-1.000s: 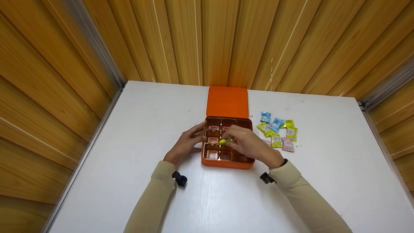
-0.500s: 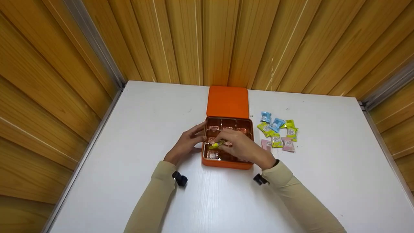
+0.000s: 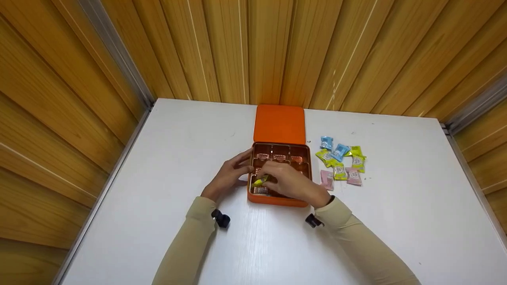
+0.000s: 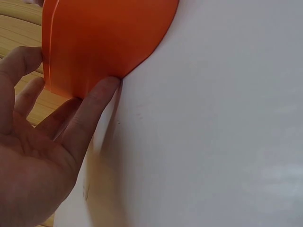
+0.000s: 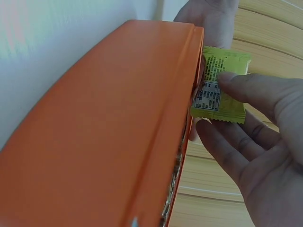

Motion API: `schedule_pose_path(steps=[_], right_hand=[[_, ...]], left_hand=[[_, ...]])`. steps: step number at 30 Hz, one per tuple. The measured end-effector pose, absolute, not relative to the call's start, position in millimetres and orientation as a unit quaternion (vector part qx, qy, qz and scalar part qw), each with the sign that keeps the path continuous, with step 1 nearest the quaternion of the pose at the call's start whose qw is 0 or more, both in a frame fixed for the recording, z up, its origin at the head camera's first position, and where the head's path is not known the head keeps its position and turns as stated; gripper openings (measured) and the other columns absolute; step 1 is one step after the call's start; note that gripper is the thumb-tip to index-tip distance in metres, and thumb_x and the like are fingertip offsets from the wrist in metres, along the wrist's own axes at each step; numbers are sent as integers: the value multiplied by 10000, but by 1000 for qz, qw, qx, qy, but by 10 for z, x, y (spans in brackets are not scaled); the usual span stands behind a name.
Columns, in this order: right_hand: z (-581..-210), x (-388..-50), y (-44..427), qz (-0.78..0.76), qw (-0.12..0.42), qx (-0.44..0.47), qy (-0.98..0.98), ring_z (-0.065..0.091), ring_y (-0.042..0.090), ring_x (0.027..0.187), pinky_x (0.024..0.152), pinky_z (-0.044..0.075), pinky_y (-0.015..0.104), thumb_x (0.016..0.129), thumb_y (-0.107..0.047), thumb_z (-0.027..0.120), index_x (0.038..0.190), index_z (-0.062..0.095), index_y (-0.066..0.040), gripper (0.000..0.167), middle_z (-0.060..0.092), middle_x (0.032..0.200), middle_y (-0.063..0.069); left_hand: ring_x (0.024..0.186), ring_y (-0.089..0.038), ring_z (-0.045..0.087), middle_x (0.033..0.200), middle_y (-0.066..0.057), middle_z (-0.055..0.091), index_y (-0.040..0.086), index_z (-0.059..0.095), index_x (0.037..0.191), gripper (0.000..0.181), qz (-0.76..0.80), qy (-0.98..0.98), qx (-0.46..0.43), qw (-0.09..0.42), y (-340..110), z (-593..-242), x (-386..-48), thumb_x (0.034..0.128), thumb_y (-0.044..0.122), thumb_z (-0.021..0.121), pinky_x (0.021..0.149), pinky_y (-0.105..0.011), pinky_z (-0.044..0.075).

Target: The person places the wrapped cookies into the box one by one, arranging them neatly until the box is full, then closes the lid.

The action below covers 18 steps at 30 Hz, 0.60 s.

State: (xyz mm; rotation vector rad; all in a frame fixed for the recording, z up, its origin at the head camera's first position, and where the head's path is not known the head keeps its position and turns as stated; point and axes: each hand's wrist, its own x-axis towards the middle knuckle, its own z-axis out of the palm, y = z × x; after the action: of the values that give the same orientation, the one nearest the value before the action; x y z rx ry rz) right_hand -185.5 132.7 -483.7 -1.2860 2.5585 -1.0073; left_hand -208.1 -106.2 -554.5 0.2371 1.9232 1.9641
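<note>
An orange tin (image 3: 279, 201) with a brown divided insert sits on the white table, its lid (image 3: 279, 124) folded back behind it. My right hand (image 3: 288, 180) pinches a yellow-green candy packet (image 5: 222, 101) between thumb and fingers, over the front left compartment of the tin. In the right wrist view, the packet's printed back faces the camera at the tin's rim. My left hand (image 3: 229, 176) rests against the tin's left side with fairly straight fingers; in the left wrist view its fingertips touch the orange wall (image 4: 99, 42). The right hand hides several compartments.
Right of the tin lie several small packets on the table (image 3: 396, 198): blue ones (image 3: 340, 152), yellow-green ones (image 3: 339, 171) and pink ones (image 3: 353, 176). Wood-patterned panels (image 3: 269, 51) stand behind the table and at both sides.
My right hand has moved left and toward the front of the tin, carrying the yellow-green packet from near the middle to the front left compartment. The left hand has stayed in place.
</note>
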Motion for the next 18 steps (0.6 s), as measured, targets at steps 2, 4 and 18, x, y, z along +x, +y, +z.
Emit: schedule_pose_path(steps=[2, 4, 18], right_hand=[[-4849, -1854, 1315, -329, 59, -425, 841, 681, 213, 1044, 936, 593, 359, 956, -17, 786, 1145, 744, -62, 199, 696, 1126, 45], [-4863, -1852, 1306, -326, 63, -426, 842, 676, 208, 1034, 925, 594, 355, 956, -20, 787, 1146, 743, -62, 199, 693, 1124, 45], [-4885, -1856, 1283, -329, 64, -434, 836, 665, 204, 1019, 903, 591, 362, 956, -12, 784, 1155, 739, -46, 207, 691, 1130, 53]], left_hand=[[1343, -349, 588, 1623, -121, 467, 300, 432, 1648, 655, 698, 686, 83, 190, -1061, -5546, -2081, 1055, 147, 666, 904, -547, 608], [1341, -344, 591, 1624, -113, 467, 306, 433, 1647, 654, 697, 686, 82, 190, -1061, -5549, -2083, 1056, 151, 668, 902, -542, 610], [1304, -364, 613, 1627, -140, 459, 258, 416, 1657, 657, 700, 682, 88, 194, -1068, -5547, -2098, 1058, 140, 660, 906, -549, 607]])
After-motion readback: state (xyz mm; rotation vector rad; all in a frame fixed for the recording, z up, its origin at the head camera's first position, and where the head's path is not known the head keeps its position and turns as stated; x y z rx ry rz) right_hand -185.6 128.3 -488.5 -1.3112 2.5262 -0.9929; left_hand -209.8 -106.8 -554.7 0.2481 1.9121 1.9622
